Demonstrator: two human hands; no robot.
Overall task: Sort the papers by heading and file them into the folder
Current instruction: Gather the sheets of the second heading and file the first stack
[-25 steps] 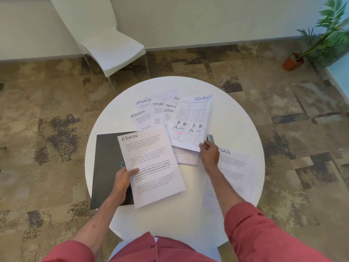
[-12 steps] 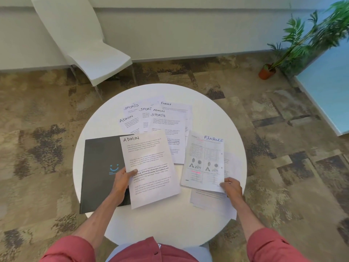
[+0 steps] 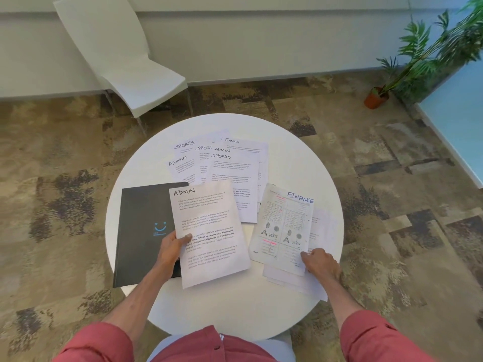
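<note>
Left hand (image 3: 171,248) pinches the ADMIN sheet (image 3: 210,232) by its left edge, above the black folder (image 3: 142,231) at desk (image 3: 324,178) left. Right hand (image 3: 320,265) grips the FINANCE sheet (image 3: 283,228) by its near-right corner. Paper looks light, limp, crease-prone; edges likely suit holding best.

One black folder (image 3: 142,231) and one round white counter (image 3: 227,317) are showing. Two sheets are being held, one ADMIN sheet (image 3: 211,231) and one FINANCE sheet (image 3: 283,226). One white chair (image 3: 136,74) and one potted plant (image 3: 376,96) are standing behind.

The ADMIN sheet (image 3: 209,231) hides the black folder's (image 3: 143,231) right edge. Body text on the fanned papers (image 3: 222,163) is too small to read. Under the FINANCE sheet (image 3: 285,226), headings of the lower sheets (image 3: 321,231) are covered. The potted plant (image 3: 431,48) is cut off at the picture's right edge.
</note>
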